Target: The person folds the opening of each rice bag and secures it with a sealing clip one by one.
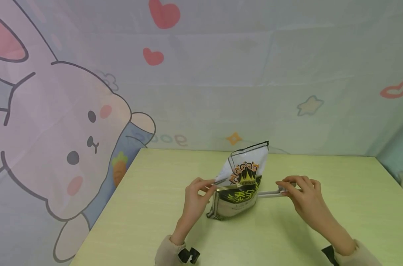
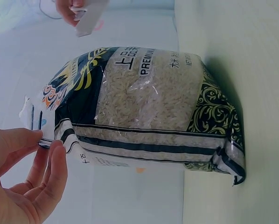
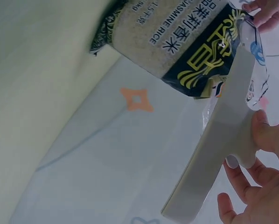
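A bag of rice (image 1: 236, 208) stands tilted on the table, its clear lower part showing white grains (image 2: 149, 98) and its white upper part rising. My left hand (image 1: 196, 194) pinches the bag's side edge between thumb and fingers, as the left wrist view shows at close range. To the right, my right hand (image 1: 306, 195) holds a long white bag clip (image 3: 209, 144) by its rounded knob, thumb on one side and fingers on the other. In the head view the clip's bar (image 1: 269, 194) points toward the bag, its far end partly hidden behind it.
The pale yellow-green table (image 1: 138, 229) extends around the bag. Behind it hangs a cloth backdrop (image 1: 221, 74) printed with a rabbit, hearts and stars. Dark straps (image 1: 188, 255) sit at both sleeves.
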Motion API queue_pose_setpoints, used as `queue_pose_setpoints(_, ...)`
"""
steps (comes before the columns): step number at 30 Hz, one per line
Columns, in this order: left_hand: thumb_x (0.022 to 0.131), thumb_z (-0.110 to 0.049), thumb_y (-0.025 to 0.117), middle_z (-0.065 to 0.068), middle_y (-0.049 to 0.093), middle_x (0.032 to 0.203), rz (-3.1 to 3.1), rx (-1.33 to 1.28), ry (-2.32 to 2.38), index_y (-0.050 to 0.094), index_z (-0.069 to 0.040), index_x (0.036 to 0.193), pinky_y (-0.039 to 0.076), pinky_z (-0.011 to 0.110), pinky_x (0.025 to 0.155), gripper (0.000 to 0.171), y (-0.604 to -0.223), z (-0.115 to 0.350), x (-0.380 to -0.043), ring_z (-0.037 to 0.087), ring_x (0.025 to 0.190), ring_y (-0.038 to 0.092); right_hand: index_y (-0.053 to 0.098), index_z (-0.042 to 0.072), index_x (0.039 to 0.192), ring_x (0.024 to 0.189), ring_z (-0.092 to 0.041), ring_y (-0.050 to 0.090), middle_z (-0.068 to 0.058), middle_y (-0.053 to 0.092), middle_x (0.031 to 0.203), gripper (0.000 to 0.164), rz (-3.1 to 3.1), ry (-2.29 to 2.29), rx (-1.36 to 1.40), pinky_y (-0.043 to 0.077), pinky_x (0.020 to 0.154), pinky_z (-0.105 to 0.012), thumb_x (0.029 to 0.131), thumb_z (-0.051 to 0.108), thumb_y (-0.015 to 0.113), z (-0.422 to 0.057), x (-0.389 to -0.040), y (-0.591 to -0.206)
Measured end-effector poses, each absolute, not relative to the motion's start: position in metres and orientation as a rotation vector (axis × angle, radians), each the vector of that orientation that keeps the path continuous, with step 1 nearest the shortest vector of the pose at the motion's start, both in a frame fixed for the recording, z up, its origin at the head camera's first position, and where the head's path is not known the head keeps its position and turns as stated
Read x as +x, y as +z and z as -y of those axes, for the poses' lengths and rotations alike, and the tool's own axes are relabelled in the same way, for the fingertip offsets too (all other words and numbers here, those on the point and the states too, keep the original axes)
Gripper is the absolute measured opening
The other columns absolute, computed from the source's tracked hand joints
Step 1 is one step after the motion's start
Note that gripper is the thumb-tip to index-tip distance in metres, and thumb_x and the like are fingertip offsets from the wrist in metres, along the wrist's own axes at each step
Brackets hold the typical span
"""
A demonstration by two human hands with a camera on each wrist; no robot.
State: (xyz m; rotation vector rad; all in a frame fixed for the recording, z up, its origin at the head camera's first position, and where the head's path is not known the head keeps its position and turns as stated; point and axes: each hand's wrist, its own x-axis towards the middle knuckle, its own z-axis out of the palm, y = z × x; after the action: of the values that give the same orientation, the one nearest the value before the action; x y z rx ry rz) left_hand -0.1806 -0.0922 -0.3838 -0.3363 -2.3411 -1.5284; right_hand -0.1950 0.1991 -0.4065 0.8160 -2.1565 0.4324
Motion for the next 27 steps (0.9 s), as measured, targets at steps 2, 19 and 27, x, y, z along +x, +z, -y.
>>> queue_pose_setpoints(2,0.081,-0.003,0.062,0.016,0.057,0.08,2.339,-0.333,-1.529,0.067,0.003,0.095,0.052,0.019,0.046,0.016,-0.383,0.092,-0.181,0.027,0.069,0.058,0.065,0.012,0.099,0.079,-0.022,0.046,-0.007,0.056,0.094,0.044,2.146,0.439,0.813,0.033,0.068,-0.044,0.095,0.039,0.031,-0.198,-0.196,-0.403)
queue_pose_setpoints(19,0.081,-0.002,0.062,0.017,0.056,0.08,2.326,-0.33,-1.561,0.067,0.004,0.095,0.054,0.038,0.049,0.016,-0.381,0.091,-0.18,0.029,0.071,0.058,0.066,0.012,0.098,0.082,-0.027,0.045,-0.009,0.059,0.093,0.037,2.012,0.554,0.799,0.027,0.07,-0.049,0.094,0.036,0.037,-0.179,-0.201,-0.383)
queue_pose_setpoints(27,0.08,-0.001,0.062,0.018,0.056,0.08,2.33,-0.327,-1.559,0.067,0.004,0.095,0.054,0.038,0.048,0.016,-0.382,0.091,-0.18,0.03,0.071,0.058,0.064,0.012,0.1,0.085,-0.028,0.046,-0.01,0.058,0.095,0.037,2.06,0.597,0.77,0.028,0.074,-0.049,0.093,0.036,0.037,-0.173,-0.201,-0.378)
